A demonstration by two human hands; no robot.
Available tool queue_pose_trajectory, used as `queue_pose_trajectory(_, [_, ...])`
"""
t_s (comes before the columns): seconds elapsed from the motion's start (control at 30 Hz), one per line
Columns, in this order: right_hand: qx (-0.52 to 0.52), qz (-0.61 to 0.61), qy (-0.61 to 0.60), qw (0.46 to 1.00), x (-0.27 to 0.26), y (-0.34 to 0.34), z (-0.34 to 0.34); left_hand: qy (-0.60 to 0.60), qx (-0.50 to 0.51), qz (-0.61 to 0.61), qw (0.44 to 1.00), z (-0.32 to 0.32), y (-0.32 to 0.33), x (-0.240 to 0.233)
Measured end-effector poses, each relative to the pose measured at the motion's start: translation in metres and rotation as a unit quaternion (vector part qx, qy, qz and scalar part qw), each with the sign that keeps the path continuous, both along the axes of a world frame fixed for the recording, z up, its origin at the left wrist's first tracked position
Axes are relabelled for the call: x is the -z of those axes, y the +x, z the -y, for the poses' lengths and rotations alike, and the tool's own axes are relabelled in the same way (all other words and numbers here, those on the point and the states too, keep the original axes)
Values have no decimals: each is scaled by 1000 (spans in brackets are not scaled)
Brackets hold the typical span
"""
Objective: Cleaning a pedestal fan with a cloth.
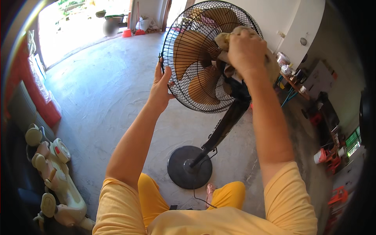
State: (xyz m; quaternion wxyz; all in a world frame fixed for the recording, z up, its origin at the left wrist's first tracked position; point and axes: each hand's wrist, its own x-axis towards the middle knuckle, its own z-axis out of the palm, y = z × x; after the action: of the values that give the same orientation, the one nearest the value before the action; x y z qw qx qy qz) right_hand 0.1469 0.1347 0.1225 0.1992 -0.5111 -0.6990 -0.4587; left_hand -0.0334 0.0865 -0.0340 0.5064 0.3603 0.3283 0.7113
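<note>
A black pedestal fan stands before me, its round wire guard (188, 100) enclosing amber blades (188, 53). At the guard's left edge my left hand (161, 85) grips the rim, fingers behind and thumb in view. My right hand (246, 51) is closed on a bunched beige cloth (271, 63) at the guard's right side, near the motor housing, which the hand and cloth partly hide. The dark post (226, 126) runs down to a round black base (189, 167) on the floor between my feet. A power cord (194, 191) trails from the base toward me.
A cream electric scooter (66, 188) stands at lower left, near a red-draped stack (44, 97). At right are a small table (296, 88) with pots and containers, and red plastic stools (337, 195). A red dustpan (140, 32) and a wide doorway lie at the back.
</note>
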Motion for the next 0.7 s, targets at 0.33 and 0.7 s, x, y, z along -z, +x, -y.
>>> queue_pose_trajectory(0.33, [-156, 91, 187, 966, 73, 3, 26, 130, -93, -52, 986, -11, 19, -1])
queue_pose_trajectory(0.7, [-208, 100, 75, 970, 172, 63, 47, 64, -114, -19, 991, -9, 22, 1])
